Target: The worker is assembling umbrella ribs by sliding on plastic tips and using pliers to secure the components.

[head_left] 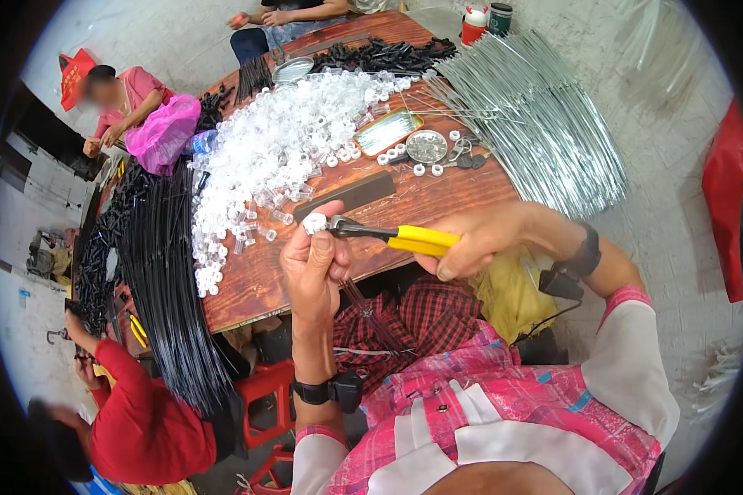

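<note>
Between the thumb and fingers of my left hand (309, 268) is a small white round plastic piece (314, 223), held above the table's near edge. My right hand (477, 239) is closed around the yellow handles of a pair of pliers (421, 240). The dark metal jaws of the pliers reach the right side of the white piece. Whether they grip anything there is too small to tell. Several thin strands (376, 322) hang below my left hand, over the red checked cloth on my lap.
The wooden table (248, 304) bears a heap of clear and white plastic pieces (264, 140), silvery wires (545, 124), long black strands (165, 272), a dark flat bar (347, 198), an orange-rimmed tray (361, 147) and keys (468, 157). Other people sit around it. A red stool (268, 400) stands at my left.
</note>
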The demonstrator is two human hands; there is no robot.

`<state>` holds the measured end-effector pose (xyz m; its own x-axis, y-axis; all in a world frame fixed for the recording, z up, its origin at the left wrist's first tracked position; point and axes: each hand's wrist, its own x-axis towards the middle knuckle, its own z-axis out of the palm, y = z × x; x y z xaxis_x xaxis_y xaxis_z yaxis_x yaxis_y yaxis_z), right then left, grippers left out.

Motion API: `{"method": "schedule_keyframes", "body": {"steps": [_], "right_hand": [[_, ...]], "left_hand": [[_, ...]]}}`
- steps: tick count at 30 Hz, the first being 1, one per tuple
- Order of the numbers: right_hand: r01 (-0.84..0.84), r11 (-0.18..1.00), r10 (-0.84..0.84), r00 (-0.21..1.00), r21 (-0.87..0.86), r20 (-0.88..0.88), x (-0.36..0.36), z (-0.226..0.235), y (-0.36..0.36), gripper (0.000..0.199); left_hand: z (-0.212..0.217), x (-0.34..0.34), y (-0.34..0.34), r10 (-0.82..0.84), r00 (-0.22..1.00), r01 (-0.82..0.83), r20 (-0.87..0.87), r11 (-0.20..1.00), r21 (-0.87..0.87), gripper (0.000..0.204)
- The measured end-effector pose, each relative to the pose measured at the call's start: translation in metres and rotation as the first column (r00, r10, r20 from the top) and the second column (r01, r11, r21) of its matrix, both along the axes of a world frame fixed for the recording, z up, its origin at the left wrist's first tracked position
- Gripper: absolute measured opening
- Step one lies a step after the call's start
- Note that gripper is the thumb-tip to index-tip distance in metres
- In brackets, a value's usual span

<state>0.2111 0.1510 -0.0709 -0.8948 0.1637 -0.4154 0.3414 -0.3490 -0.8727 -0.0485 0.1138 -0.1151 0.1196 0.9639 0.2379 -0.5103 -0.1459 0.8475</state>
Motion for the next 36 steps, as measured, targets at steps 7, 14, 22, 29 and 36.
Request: {"method": "schedule_keyframes", "body": {"steps": [7, 14, 22, 29, 36], "right_hand": [[0.163, 0.781, -0.165, 0.985, 0.603, -0.052, -0.001, 0.033, 0.009, 0.045], [0.17, 0.981, -0.166, 0.985, 0.094, -0.052, -0.002, 0.047, 0.009, 0.049], [0.108, 0.981, -0.121, 0.99, -0.159, -0.072, 0.003, 0.048, 0.008, 0.05], [0.174, 0.983, -0.179, 0.981, -0.06, -0.073, -0.004, 0.034, -0.002, 0.044], [0.2, 0.976, -0.216, 0.94, -0.086, -0.264, -0.017, -0.003, -0.012, 0.044]], "left_hand": [[0.0, 0.005, 0.001, 0.028, 0.999, -0.028, -0.017, 1.0, 0.005, 0.048], [0.001, 0.006, -0.002, 0.015, 1.0, -0.015, 0.012, 1.0, 0.003, 0.051], [0.002, 0.009, -0.006, -0.001, 0.999, 0.0, 0.05, 1.0, 0.018, 0.052], [0.0, 0.013, -0.007, 0.041, 0.994, -0.044, 0.101, 0.999, 0.032, 0.05], [0.002, 0.011, -0.008, 0.04, 0.995, -0.041, 0.091, 0.999, 0.009, 0.051]]}}
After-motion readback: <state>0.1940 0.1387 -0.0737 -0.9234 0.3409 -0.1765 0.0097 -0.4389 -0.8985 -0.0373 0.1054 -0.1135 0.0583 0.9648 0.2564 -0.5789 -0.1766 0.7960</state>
